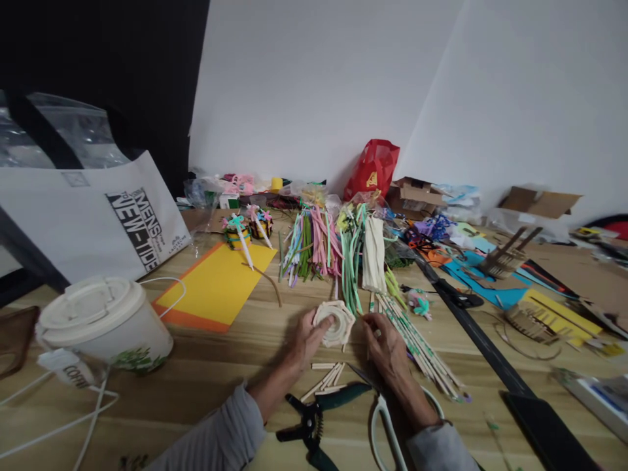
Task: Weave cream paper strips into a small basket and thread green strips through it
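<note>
My left hand is closed around a cream, many-sided ring-shaped piece with a round hollow in its middle, thumb over its near face. Just right of it, my right hand has its fingers pinched together; whatever is between them is too small to make out. Below the hands lie several short wooden sticks. A dark green and black spring-loaded hand tool rests in front of them. White-handled scissors lie partly hidden under my right forearm.
Bundles of coloured pipe cleaners and long green-marked sticks lie beyond the hands. Yellow and orange sheets, a white lidded bucket and a large bag are left. A black bar lies right; a red bag stands behind.
</note>
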`<state>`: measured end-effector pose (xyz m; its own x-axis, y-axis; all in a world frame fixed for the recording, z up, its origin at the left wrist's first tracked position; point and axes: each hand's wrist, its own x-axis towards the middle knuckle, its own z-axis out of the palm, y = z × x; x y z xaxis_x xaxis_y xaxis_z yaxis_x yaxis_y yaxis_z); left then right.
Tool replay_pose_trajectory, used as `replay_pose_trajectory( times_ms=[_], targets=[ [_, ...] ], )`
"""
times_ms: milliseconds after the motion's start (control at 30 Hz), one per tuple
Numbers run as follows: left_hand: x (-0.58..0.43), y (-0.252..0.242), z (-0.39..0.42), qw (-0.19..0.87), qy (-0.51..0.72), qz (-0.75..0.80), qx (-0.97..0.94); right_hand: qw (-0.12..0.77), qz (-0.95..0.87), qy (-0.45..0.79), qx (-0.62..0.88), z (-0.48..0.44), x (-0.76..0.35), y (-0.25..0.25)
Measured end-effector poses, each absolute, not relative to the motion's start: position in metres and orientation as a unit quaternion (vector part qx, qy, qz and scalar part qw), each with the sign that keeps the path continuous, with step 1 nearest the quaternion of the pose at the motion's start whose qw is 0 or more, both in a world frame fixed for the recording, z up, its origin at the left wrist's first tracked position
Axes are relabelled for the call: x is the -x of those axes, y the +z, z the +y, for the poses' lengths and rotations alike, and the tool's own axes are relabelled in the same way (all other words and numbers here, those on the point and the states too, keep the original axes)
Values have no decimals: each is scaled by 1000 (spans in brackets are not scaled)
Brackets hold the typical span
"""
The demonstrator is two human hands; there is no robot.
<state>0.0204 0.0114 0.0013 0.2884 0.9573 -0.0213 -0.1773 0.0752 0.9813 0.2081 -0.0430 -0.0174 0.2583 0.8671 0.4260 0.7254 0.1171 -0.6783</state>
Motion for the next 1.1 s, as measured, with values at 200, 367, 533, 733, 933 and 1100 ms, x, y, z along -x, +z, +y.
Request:
replay_pose_trajectory(
  times_ms=[200, 367, 533, 733, 933, 1100],
  targets=[
    [-22, -4, 11, 590, 448, 390, -547, 468, -570, 168, 654, -49, -196, -3],
    [-22, -10, 11, 520, 412, 410, -626, 509, -561, 278, 591, -56, -183, 14],
    [-21, -9, 7, 477, 379, 393, -689, 470, -599, 288, 580, -56, -174, 17],
    [-21, -8, 4, 477, 368, 382, -701, 460, -596, 310, 580, -53, -175, 12],
    [-23, -12, 5, 544, 387, 346, -659, 486, -570, 350, 563, -52, -177, 9],
    [-23, -6, 3, 576, 409, 325, -628, 506, -557, 347, 559, -53, -176, 10]
  ],
)
